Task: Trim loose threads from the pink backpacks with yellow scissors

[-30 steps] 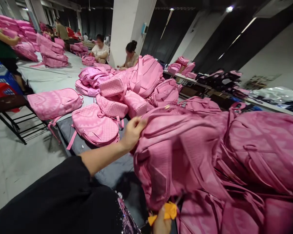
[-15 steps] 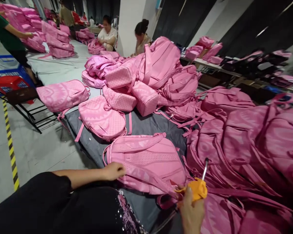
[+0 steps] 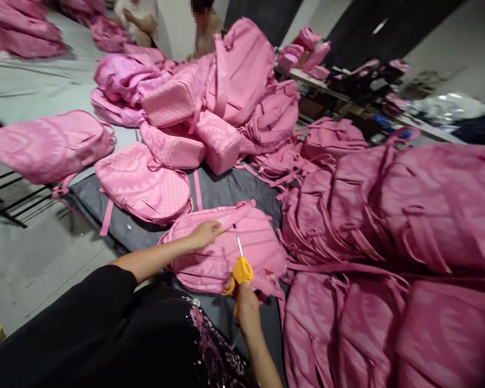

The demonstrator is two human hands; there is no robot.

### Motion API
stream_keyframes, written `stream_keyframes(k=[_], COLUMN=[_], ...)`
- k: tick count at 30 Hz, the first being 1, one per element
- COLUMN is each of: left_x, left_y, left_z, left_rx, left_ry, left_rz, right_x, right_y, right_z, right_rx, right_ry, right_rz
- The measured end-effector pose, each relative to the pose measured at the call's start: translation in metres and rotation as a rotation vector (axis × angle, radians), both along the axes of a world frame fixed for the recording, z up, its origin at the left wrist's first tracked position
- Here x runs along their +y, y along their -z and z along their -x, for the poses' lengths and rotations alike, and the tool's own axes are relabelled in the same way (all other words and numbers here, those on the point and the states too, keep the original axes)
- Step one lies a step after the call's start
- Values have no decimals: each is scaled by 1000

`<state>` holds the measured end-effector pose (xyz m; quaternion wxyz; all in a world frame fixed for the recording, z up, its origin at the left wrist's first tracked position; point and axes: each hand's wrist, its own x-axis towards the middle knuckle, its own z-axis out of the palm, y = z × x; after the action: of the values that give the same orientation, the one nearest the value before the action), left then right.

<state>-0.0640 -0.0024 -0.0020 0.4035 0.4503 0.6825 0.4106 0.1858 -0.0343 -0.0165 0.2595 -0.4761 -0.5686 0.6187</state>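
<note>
A pink backpack lies with its padded, perforated back panel up on the dark grey table cover in front of me. At its upper left side, the fingers of my left hand are closed on a shoulder strap. My right hand grips an orange-handled tool low over the bag. From its handle, which has a loop, a thin metal shaft with a dark tip points up across the back panel. Blur hides the tool's exact kind.
More pink backpacks lie to the left and in a heap behind. Rows of them stand close on the right. A black metal frame is beside the table's left edge. Two people sit beyond the heap.
My right hand has brought the tool leftward from the right edge of the backpack to over its back panel. My left hand has moved up the bag to the strap. The view has turned right and down.
</note>
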Motion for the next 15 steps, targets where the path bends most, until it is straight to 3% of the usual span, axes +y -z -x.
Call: stream_keyframes(k=[2,5,7,10,13,15], left_x=[5,9,5,-6,-12,-11], left_y=[23,58,79,99,101,95], left_z=[30,50,44,21,7,7], left_rx=[422,724,782,830,785,603], left_ry=[0,187,323,349,255,165], left_rz=[37,175,171,101,84,75], right_x=[9,9,9,26,63,87], right_y=[7,28,45,67,72,62], right_z=[-28,-46,-36,-5,16,17], right_rx=[-55,-123,-165,-235,-290,-292], right_ry=[177,369,396,386,354,307], right_rz=[37,107,106,70,36,-51])
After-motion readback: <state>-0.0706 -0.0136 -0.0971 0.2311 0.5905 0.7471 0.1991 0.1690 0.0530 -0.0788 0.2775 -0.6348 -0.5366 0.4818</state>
